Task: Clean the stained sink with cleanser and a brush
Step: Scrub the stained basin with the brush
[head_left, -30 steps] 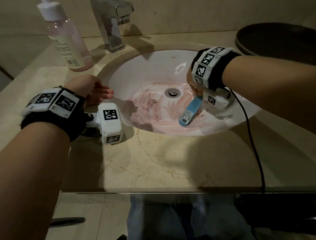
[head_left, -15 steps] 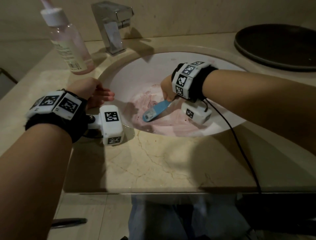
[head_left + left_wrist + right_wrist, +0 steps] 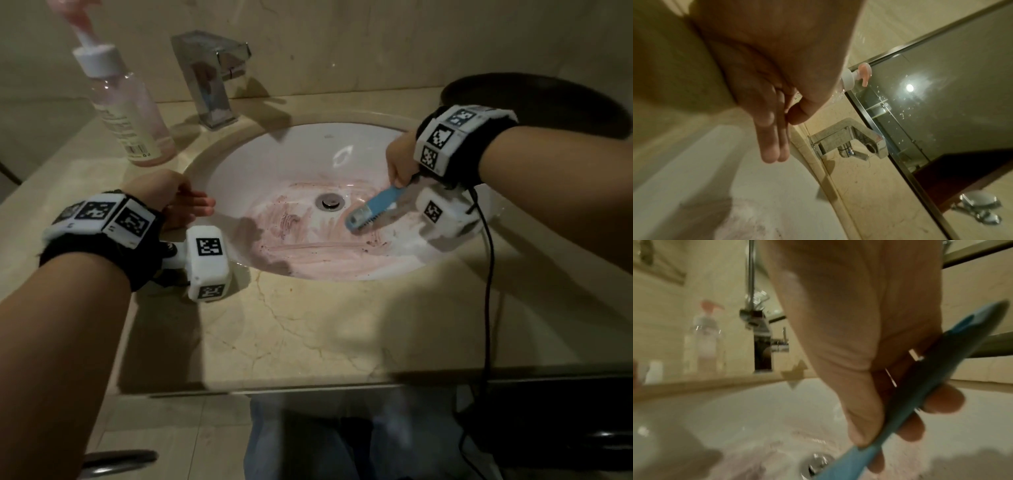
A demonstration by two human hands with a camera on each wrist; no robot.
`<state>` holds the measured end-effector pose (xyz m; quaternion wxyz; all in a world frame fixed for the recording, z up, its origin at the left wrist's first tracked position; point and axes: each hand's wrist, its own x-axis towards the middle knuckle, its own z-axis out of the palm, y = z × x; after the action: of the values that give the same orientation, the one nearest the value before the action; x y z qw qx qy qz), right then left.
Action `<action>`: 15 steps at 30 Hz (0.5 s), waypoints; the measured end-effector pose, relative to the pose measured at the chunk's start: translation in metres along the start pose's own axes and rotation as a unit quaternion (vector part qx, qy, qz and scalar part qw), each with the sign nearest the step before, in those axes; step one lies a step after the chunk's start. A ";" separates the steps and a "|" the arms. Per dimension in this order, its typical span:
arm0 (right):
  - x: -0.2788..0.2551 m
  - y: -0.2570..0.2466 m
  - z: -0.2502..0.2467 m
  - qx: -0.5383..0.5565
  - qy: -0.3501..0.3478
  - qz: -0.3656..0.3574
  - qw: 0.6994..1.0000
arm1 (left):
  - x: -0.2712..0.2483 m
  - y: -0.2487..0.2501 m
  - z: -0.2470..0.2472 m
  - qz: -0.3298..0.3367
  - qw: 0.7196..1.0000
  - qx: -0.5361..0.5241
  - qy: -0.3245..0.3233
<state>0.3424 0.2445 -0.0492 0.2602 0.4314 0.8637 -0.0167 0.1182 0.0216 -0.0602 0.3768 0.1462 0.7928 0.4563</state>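
The white sink [image 3: 274, 161] has pink smears across its bottom around the drain [image 3: 330, 200]. My right hand [image 3: 400, 164] grips the handle of a blue brush [image 3: 371, 209], whose head lies on the basin just right of the drain. In the right wrist view the fingers [image 3: 941, 399] curl round the blue brush [image 3: 920, 394] above the drain [image 3: 816, 464]. My left hand [image 3: 178, 202] rests on the sink's left rim with fingers straight, holding nothing; the left wrist view shows those fingers [image 3: 772, 142] flat over the basin [image 3: 694, 178]. The cleanser bottle [image 3: 126, 113] stands at the back left.
A chrome faucet [image 3: 212, 78] stands behind the sink. A dark round tray [image 3: 548, 102] sits at the back right of the marble counter [image 3: 291, 325]. A black cable [image 3: 488, 274] hangs from my right wrist over the counter's front edge.
My right hand swept the brush from the right of the drain to the left side of the basin, then back to the right. My left hand stayed on the rim.
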 end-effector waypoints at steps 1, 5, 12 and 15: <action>-0.002 0.004 -0.005 0.036 0.013 -0.020 0.999 | -0.001 0.002 -0.001 -0.010 1.000 -0.007 -0.006; -0.011 0.018 -0.021 0.303 0.061 -0.028 0.951 | -0.010 0.023 0.003 -0.008 1.000 -0.015 -0.022; -0.050 0.010 -0.016 0.723 -0.011 -0.042 0.689 | -0.050 0.072 0.081 0.032 0.973 0.128 -0.188; -0.056 0.004 -0.005 0.762 0.033 -0.038 0.645 | -0.075 0.078 0.121 0.035 0.940 0.214 -0.265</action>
<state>0.3703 0.2070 -0.0184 -0.1901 0.4441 0.5695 -0.6651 0.2485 0.0951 0.0028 0.5168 0.3669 0.7374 0.2338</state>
